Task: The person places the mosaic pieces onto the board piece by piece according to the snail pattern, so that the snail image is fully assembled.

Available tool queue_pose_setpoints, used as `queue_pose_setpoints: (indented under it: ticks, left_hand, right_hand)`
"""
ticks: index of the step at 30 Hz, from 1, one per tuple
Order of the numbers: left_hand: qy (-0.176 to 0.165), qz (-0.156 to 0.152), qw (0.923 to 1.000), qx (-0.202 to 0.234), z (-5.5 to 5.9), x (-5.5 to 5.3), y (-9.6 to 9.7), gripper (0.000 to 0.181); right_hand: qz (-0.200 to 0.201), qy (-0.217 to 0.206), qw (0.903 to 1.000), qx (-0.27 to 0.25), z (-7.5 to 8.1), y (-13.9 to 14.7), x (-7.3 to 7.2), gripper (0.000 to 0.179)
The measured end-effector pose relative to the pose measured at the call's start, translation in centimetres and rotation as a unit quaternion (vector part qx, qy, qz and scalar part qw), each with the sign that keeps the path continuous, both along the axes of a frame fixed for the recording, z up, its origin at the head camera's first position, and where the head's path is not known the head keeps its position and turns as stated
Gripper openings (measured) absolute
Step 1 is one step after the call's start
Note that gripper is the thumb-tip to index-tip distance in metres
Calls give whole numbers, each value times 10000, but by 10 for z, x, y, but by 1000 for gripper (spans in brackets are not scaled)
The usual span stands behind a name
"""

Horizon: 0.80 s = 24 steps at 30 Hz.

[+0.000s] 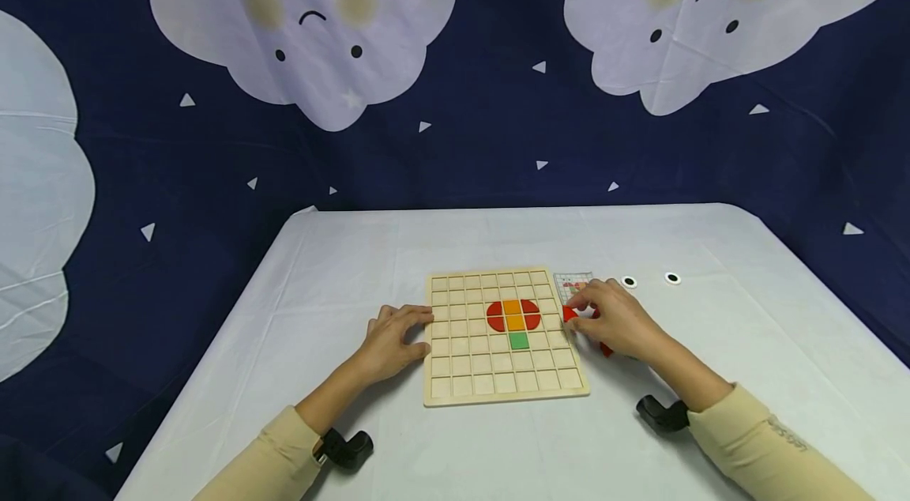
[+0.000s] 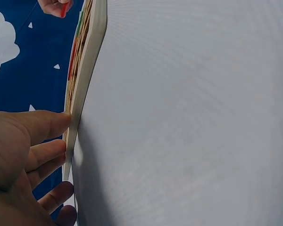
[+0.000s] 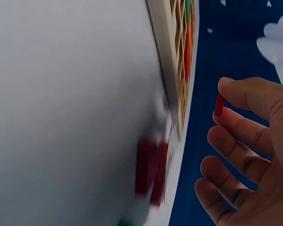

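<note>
A wooden grid board [image 1: 506, 399] lies flat on the white table. Near its middle, rounded red pieces [image 1: 495, 317] flank two orange squares [image 1: 512, 315], with a green square [image 1: 519, 340] just below. My left hand [image 1: 389, 343] touches the board's left edge with thumb and fingertips, the fingers loosely bent. Over the right edge, my right hand [image 1: 617, 319] pinches a small red tile [image 3: 220, 104] between thumb and index finger. Its other fingers are loosely curled in the right wrist view. More red pieces [image 3: 145, 167] lie beside the board, partly hidden under this hand in the head view.
A small printed card [image 1: 573, 280] with a grid pattern lies by the board's upper right corner, partly behind the right hand. Two white discs with black centres, one nearer [image 1: 629, 281] and one farther right [image 1: 672, 278], rest beyond that hand. A dark cloud-patterned cloth [image 1: 462, 161] hangs behind the table.
</note>
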<state>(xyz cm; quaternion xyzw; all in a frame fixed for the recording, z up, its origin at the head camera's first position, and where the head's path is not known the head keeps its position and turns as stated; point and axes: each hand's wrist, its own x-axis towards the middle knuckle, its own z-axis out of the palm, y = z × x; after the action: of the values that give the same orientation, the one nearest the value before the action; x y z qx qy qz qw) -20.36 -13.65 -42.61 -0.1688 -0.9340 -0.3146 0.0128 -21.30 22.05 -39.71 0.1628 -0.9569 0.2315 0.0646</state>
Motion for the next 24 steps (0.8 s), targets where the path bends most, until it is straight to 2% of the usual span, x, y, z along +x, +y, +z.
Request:
queue_pose_setpoints:
  ticks: [8, 14, 24]
  left_hand:
    - [-56, -14, 10000, -20, 0, 0, 0, 44]
    - [-60, -2, 10000, -33, 2, 0, 0, 45]
    - [-30, -4, 10000, -62, 1, 1, -1, 45]
  right_hand:
    - [479, -107, 9988, -64, -8, -27, 3, 22]
    - [745, 47, 9970, 227, -10, -37, 4, 23]
    - [847, 215, 9951, 458, -15, -41, 5, 20]
